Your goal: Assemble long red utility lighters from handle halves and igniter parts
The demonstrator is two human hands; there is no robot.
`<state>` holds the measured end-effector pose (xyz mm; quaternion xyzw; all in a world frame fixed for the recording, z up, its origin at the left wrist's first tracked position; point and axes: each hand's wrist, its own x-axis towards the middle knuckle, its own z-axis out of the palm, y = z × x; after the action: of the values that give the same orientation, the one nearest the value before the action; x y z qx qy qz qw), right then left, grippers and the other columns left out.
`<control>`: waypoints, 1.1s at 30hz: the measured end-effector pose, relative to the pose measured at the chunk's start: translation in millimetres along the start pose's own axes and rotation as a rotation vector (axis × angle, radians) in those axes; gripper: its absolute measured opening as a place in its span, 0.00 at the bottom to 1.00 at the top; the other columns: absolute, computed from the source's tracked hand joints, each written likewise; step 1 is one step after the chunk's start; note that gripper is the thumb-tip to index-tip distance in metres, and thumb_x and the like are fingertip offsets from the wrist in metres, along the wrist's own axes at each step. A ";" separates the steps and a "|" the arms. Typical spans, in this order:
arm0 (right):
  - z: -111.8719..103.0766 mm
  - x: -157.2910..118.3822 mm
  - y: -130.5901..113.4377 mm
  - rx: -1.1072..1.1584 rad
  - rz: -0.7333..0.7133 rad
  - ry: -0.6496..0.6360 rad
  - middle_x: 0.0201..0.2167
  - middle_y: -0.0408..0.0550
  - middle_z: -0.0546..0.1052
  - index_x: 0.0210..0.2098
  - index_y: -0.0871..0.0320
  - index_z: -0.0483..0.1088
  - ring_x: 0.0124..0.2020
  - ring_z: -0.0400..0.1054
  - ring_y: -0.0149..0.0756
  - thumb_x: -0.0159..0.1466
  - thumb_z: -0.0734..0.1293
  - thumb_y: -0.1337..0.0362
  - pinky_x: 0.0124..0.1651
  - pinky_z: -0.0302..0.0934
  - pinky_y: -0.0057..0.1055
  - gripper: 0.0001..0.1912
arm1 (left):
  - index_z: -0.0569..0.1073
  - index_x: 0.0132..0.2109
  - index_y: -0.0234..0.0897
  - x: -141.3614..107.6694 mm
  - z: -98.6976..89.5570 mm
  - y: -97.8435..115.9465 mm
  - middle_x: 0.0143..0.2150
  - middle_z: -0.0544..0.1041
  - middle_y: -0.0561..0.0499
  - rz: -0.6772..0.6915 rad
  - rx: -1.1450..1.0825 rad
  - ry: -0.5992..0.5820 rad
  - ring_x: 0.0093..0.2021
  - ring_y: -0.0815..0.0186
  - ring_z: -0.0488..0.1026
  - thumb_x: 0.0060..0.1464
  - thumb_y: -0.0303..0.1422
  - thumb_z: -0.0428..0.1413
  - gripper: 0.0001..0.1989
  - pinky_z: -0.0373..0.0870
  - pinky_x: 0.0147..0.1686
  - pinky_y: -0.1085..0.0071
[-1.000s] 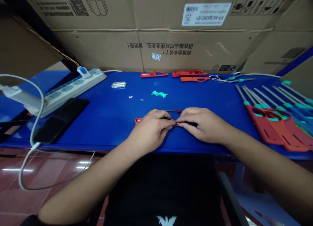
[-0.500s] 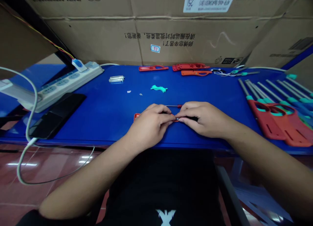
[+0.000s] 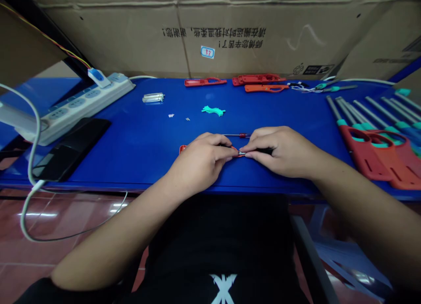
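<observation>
My left hand (image 3: 200, 166) is wrapped over a red-orange plastic lighter casing half (image 3: 182, 149), which lies low over the table's near part. Most of that casing is hidden beneath the fingers. At its right end, my right hand (image 3: 283, 152) pinches a thin metallic piece (image 3: 242, 153) between thumb and forefinger. The tips of both hands almost meet there. Just beyond them lies a screwdriver (image 3: 243, 135) with a red handle, its shaft pointing left. Farther back is a teal plastic part (image 3: 213, 111), with tiny pins (image 3: 187, 119) and small white bits (image 3: 171, 116) to its left.
Red casing halves (image 3: 205, 82) and an orange one (image 3: 266, 88) line the back, before a cardboard box (image 3: 131, 36). A clear tank (image 3: 153, 98), power strip (image 3: 88, 104) and black phone (image 3: 72, 148) are left. Several long-nosed lighters (image 3: 358, 150) lie right.
The view has tipped slightly downward. My right fingertips have shifted a little to the right of the left ones, and more of the metallic piece shows between them.
</observation>
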<state>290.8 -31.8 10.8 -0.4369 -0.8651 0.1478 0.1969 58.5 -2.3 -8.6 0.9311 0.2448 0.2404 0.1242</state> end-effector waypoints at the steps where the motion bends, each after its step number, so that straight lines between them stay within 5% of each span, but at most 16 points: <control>1: -0.9 1.2 -0.7 0.016 0.047 -0.006 0.37 0.44 0.80 0.41 0.53 0.81 0.38 0.74 0.34 0.65 0.67 0.66 0.42 0.66 0.30 0.10 | 0.80 0.48 0.40 0.6 -0.4 0.8 0.49 0.79 0.47 -0.004 -0.001 -0.003 0.48 0.61 0.75 0.64 0.27 0.54 0.11 0.71 0.49 0.62; 7: -5.0 9.3 -8.1 -0.020 0.254 -0.083 0.34 0.42 0.79 0.34 0.52 0.81 0.35 0.73 0.34 0.62 0.70 0.65 0.38 0.63 0.32 0.05 | 0.79 0.49 0.38 2.6 -2.3 4.2 0.48 0.80 0.48 -0.014 -0.009 -0.025 0.49 0.61 0.75 0.64 0.27 0.54 0.10 0.70 0.51 0.61; 21: -15.0 13.2 -11.6 -0.140 0.139 -0.035 0.39 0.47 0.81 0.40 0.56 0.80 0.41 0.74 0.38 0.64 0.67 0.60 0.45 0.64 0.33 0.10 | 0.79 0.51 0.41 -1.0 3.2 2.0 0.50 0.79 0.48 -0.028 0.046 -0.016 0.51 0.58 0.75 0.66 0.30 0.51 0.14 0.72 0.53 0.57; 24: -27.0 38.5 2.9 -0.266 0.229 0.067 0.39 0.46 0.82 0.40 0.55 0.80 0.39 0.74 0.37 0.65 0.64 0.60 0.43 0.64 0.32 0.12 | 0.79 0.51 0.40 -1.2 2.7 2.2 0.50 0.79 0.48 -0.027 0.039 -0.005 0.51 0.58 0.75 0.66 0.30 0.51 0.13 0.72 0.53 0.57; 29: -50.7 84.9 54.8 -0.526 0.411 -0.006 0.45 0.51 0.81 0.46 0.55 0.79 0.45 0.74 0.46 0.64 0.62 0.61 0.46 0.64 0.38 0.17 | 0.78 0.51 0.39 -3.5 -0.9 2.1 0.51 0.79 0.47 -0.042 -0.004 0.069 0.52 0.58 0.74 0.64 0.29 0.53 0.12 0.73 0.54 0.57; 33: -70.4 94.4 102.8 -0.614 0.513 -0.040 0.48 0.58 0.80 0.51 0.59 0.78 0.47 0.73 0.52 0.61 0.64 0.63 0.47 0.64 0.41 0.21 | 0.78 0.52 0.40 -5.7 -8.0 3.5 0.52 0.78 0.46 -0.088 -0.057 0.133 0.52 0.59 0.74 0.63 0.31 0.55 0.12 0.73 0.53 0.57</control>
<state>344.6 110.0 48.6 -0.6745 -0.7354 -0.0645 -0.0029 51.4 -7.3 -2.8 0.8974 0.2862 0.3029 0.1447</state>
